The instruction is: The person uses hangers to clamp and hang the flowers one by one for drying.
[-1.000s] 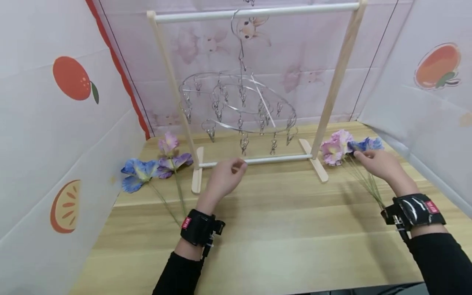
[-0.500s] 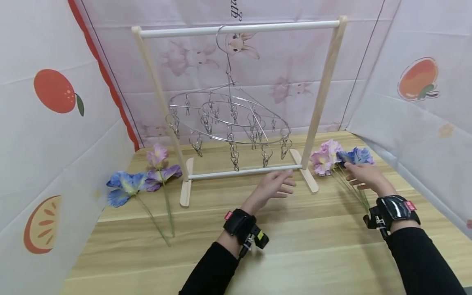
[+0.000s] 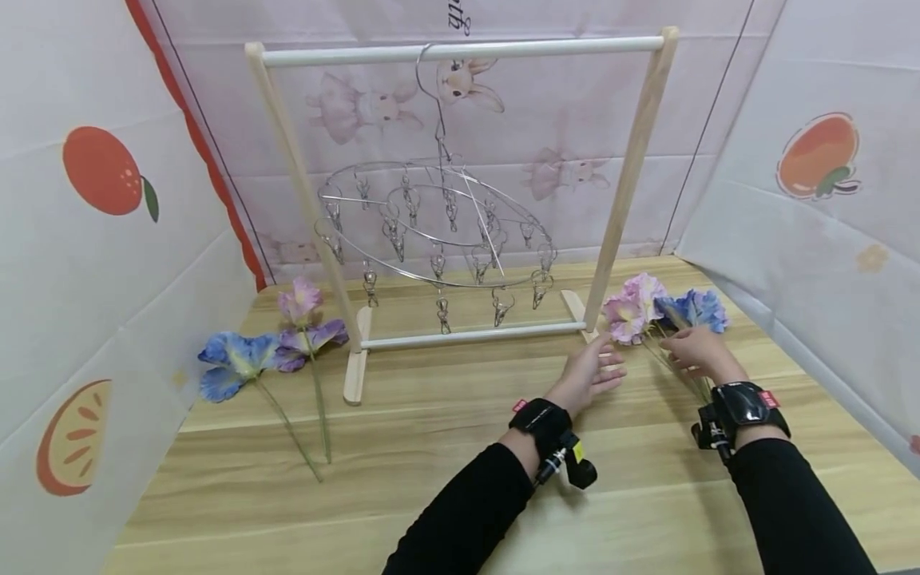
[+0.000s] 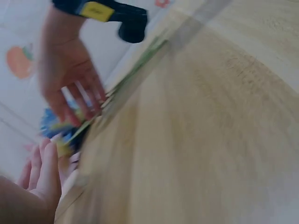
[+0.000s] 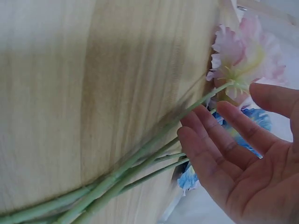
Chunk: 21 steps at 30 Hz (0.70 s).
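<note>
My right hand (image 3: 703, 351) is over the bunch of artificial flowers at the right. In the right wrist view its fingers are spread and nearly straight, with fingertips right at the green stems (image 5: 140, 154). Pink blooms (image 3: 628, 311) and blue blooms (image 3: 700, 307) top this bunch, the blue ones partly behind the hand. To the left of the bunch, my left hand (image 3: 588, 374) reaches toward the pink blooms with straight fingers, nothing in its palm. The left wrist view shows the left hand low in the corner, with the right hand above the stems.
A wooden rack (image 3: 632, 176) holds a spiral wire hanger with several dangling metal clips (image 3: 443, 313). At the left lie a blue flower (image 3: 240, 359), a purple flower (image 3: 309, 343) and a pink flower (image 3: 299, 301). Printed cloth walls (image 3: 108, 287) enclose the table (image 3: 402, 447).
My left hand has moved right, from in front of the rack to beside the pink blooms, its fingers straightening. The right hand has shifted slightly down the stems. The head view has tilted.
</note>
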{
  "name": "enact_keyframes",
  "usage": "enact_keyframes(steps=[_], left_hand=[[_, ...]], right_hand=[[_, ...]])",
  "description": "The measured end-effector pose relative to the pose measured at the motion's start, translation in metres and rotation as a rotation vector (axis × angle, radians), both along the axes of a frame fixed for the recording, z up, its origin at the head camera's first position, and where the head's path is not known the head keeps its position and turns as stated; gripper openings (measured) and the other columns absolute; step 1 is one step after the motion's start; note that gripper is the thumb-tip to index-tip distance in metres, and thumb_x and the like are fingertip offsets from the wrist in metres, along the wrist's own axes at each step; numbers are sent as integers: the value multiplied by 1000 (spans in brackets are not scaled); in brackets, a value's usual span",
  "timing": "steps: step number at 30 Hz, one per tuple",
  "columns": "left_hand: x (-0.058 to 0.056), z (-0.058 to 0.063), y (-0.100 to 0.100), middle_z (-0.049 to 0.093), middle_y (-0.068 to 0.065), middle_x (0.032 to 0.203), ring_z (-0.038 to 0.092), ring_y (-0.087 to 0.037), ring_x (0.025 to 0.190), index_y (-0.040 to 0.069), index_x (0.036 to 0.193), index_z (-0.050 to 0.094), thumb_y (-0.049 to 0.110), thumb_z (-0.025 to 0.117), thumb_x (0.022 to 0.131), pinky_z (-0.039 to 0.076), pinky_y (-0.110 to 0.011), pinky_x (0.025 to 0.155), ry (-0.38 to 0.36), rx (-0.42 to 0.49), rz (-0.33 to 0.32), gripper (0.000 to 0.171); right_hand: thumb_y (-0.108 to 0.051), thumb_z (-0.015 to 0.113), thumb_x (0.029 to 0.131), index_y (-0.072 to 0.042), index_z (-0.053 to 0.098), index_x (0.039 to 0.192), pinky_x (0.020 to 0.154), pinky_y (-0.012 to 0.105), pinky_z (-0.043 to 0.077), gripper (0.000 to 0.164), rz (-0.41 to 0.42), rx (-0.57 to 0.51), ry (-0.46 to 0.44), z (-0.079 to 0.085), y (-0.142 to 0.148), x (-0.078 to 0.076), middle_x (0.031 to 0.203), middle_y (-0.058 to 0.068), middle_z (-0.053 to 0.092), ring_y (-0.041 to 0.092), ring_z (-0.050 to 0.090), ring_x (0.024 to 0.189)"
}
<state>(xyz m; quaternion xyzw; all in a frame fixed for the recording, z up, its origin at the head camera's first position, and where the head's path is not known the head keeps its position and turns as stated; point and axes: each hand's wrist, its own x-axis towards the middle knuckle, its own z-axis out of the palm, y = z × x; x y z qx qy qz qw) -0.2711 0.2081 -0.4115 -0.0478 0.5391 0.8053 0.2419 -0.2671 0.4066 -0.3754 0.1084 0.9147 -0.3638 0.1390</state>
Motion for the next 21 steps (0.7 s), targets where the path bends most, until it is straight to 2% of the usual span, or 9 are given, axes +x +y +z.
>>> enact_keyframes(steps=[2,5,8,10,12,13,15,17,21], left_hand=[[2,-2,13,68,-23,117,67,-38,105,-2,121,60,32,57,93,59,-40,91,-5,-26,45,44],[5,-2,29,69,-23,113,68,-39,103,-1,118,61,24,56,93,61,-40,86,1,-54,67,36],[10,-4,44,69,-23,112,69,-39,98,-1,114,61,15,51,93,60,-42,85,13,-100,45,28],[14,-6,50,69,-23,111,69,-35,94,-2,111,60,6,47,91,60,-42,84,19,-138,18,25],[17,-9,53,68,-24,108,69,-34,92,-2,111,58,0,44,89,60,-42,82,28,-171,-1,26],[19,-11,53,67,-24,108,69,-34,92,-2,113,57,-2,43,87,60,-41,82,31,-178,-14,29],[20,-12,55,67,-23,108,69,-36,96,-2,120,53,-5,44,88,60,-42,84,37,-179,-30,34],[21,-13,55,66,-23,108,68,-38,100,-4,123,51,-6,46,88,60,-44,86,45,-171,-38,36],[23,-14,55,67,-21,102,69,-35,95,-8,110,60,-11,53,81,60,-42,85,78,-197,-55,30]], right_hand=[[-24,45,98,16,43,131,76,36,61,52,-10,1,6,-2,0,-1,101,23,63,26,66,89],[-20,48,96,16,49,125,74,35,61,47,-15,12,17,-3,-3,-1,89,15,66,21,65,81],[-16,51,90,12,60,106,67,32,60,34,-28,20,33,-4,-5,0,71,2,63,12,61,70],[-12,53,85,5,64,87,63,30,59,21,-39,16,34,-4,-8,1,63,-2,58,11,58,65],[-9,53,81,-4,60,69,59,29,57,14,-43,18,33,-5,-10,2,58,-5,53,11,55,61],[-9,53,80,-8,58,64,58,28,56,16,-37,26,30,-6,-12,2,57,-5,53,11,55,59],[-7,55,80,-10,56,60,57,27,54,19,-27,34,35,-8,-14,3,55,-6,53,11,55,58],[-7,59,79,-8,59,61,56,26,53,18,-5,60,52,-11,-17,5,55,-6,56,11,57,57],[-10,63,75,-5,67,67,54,24,50,11,33,163,109,-18,-22,6,58,-5,61,11,59,58]])
